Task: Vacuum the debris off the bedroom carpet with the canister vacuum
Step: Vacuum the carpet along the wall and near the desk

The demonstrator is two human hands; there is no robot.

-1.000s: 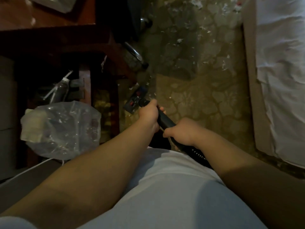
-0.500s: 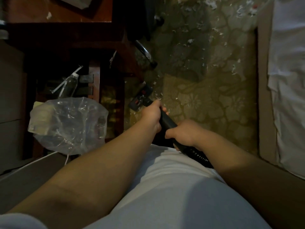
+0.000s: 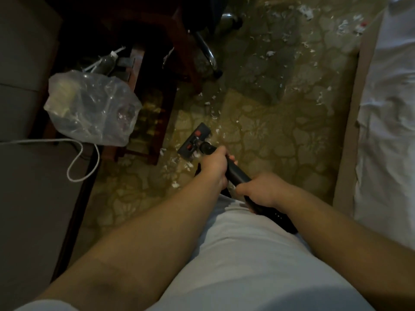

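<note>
Left hand [image 3: 213, 168] wraps the black wand [image 3: 237, 176] farther along; right hand [image 3: 258, 190] wraps it nearer us. We judge it rigid and light; this two-handed hold steers the floor head [image 3: 195, 139].

The black plastic vacuum floor head [image 3: 195, 140] sits on the patterned olive carpet [image 3: 280, 140] amid white paper scraps [image 3: 215, 117]. On its black tubular wand [image 3: 235, 175] the left hand [image 3: 213, 164] grips ahead of the right hand [image 3: 258, 189]. A crumpled clear plastic bag [image 3: 89, 108] lies off to the left, and the white-sheeted bed [image 3: 393, 108] runs along the right.

Patterned pile carpet [image 3: 280, 140], crinkled glossy plastic bag [image 3: 89, 108], seemingly matt black vacuum wand [image 3: 235, 176].
</note>
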